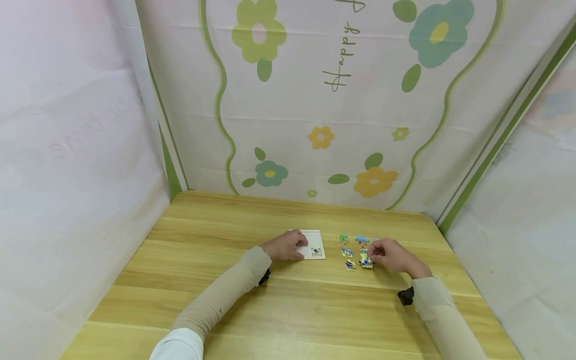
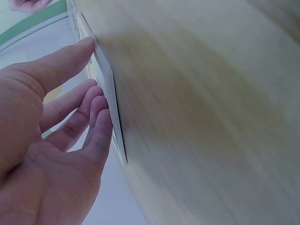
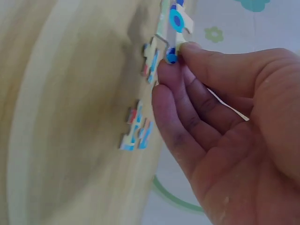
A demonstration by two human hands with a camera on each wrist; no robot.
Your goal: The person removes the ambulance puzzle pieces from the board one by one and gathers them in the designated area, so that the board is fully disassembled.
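Note:
A white puzzle tray [image 1: 313, 237] lies on the table, with a printed puzzle piece [image 1: 316, 251] in its near right corner. My left hand [image 1: 287, 245] rests over the tray's left side, thumb and fingertips on it; the left wrist view shows the thumb [image 2: 70, 61] extended and the other fingers bent at the tray's edge [image 2: 112, 93]. To the right, my right hand [image 1: 392, 256] pinches a yellow, white and blue puzzle piece [image 3: 176, 21] between thumb and fingers, held tilted above the table. Part of that piece is hidden by the fingertips.
Several loose puzzle pieces [image 1: 347, 252] lie between tray and right hand, including a green one [image 1: 343, 239] and a blue one [image 1: 362, 239]. More pieces [image 3: 136, 129] sit near the right fingers. Printed fabric walls [image 1: 288, 110] enclose the wooden table [image 1: 297, 310].

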